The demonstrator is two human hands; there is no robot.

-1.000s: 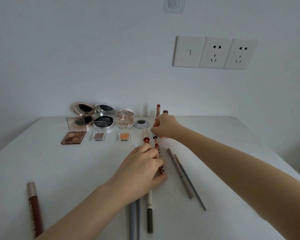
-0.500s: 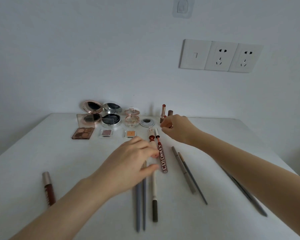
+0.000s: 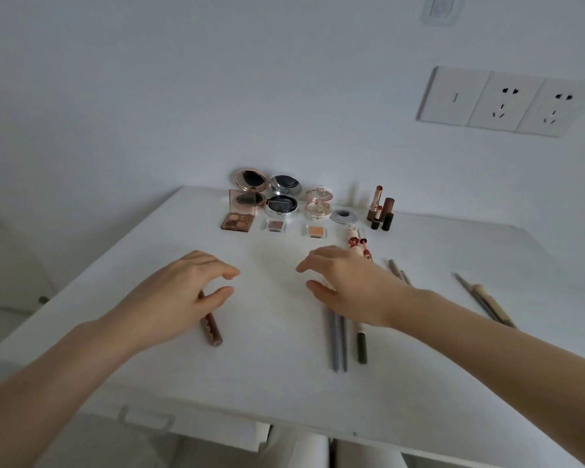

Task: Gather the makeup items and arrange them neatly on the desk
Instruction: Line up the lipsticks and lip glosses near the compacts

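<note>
Lip-gloss tube (image 3: 212, 330) lies partly under left hand (image 3: 174, 295) (fingers (image 3: 217, 269) loosely curled above).

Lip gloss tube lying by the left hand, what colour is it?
Dark reddish-brown lip gloss tube; head view.

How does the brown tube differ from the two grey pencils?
The brown tube is thick; the grey pencils are thin. The tube lies tilted, partly hidden by the left hand; the pencils lie nearly straight, partly hidden by the right hand. All lie flat on the desk.
</note>
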